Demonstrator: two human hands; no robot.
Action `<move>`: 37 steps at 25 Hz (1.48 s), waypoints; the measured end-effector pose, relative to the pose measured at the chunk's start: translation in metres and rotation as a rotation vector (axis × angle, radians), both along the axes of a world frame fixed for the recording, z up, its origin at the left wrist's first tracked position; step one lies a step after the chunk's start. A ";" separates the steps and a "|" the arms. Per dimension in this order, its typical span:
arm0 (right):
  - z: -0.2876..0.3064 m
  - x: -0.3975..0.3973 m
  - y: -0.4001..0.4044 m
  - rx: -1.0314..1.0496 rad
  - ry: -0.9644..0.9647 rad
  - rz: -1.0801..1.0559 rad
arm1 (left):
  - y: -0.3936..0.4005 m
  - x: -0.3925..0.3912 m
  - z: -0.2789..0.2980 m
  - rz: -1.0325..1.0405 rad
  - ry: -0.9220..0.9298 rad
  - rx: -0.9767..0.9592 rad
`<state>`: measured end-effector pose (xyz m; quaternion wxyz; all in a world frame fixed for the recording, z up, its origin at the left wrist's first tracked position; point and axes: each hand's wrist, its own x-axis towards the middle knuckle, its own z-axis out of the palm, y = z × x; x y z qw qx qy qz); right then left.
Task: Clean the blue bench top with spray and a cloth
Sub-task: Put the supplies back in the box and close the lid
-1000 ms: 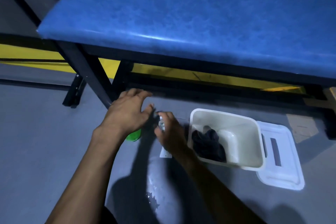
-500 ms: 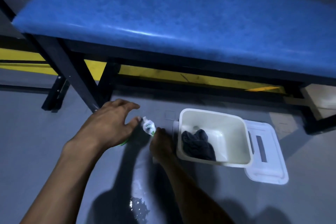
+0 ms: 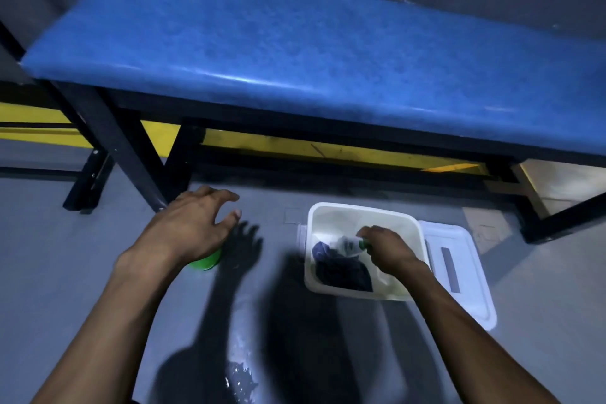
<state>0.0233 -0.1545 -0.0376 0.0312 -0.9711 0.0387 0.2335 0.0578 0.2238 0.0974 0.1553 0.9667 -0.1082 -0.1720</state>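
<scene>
The blue padded bench top (image 3: 295, 59) spans the upper view on a black frame. My left hand (image 3: 193, 226) hovers with fingers spread over a green object (image 3: 206, 262) on the floor, which the palm mostly hides. My right hand (image 3: 388, 249) is inside the white bin (image 3: 360, 209), closed on a small white bottle with a green cap (image 3: 349, 243). A dark cloth (image 3: 341, 270) lies crumpled in the bin, right under the bottle.
The bin's white lid (image 3: 459, 275) lies flat on the grey floor to its right. A black bench leg (image 3: 131, 154) stands just behind my left hand. A wet patch (image 3: 241, 374) shines on the floor near me. A yellow strip (image 3: 295, 149) runs under the bench.
My right hand has carried the small bottle rightwards from beside my left hand into the bin. My left hand has let go of it and spread its fingers.
</scene>
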 end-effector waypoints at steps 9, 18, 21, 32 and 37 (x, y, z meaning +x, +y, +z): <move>0.039 0.027 0.242 0.786 -0.304 0.084 | 0.040 -0.014 0.022 0.194 -0.137 -0.062; 0.018 0.030 0.317 0.721 -0.277 0.008 | 0.056 -0.024 0.029 0.218 -0.215 -0.094; 0.048 0.018 0.261 0.791 -0.470 -0.041 | 0.045 -0.013 0.027 0.246 -0.250 -0.153; 0.023 -0.021 -0.001 0.617 -0.568 -0.770 | -0.063 0.007 -0.004 -0.034 -0.077 -0.125; 0.000 -0.030 -0.028 0.367 -0.557 -0.734 | -0.101 0.006 -0.015 -0.126 -0.052 -0.103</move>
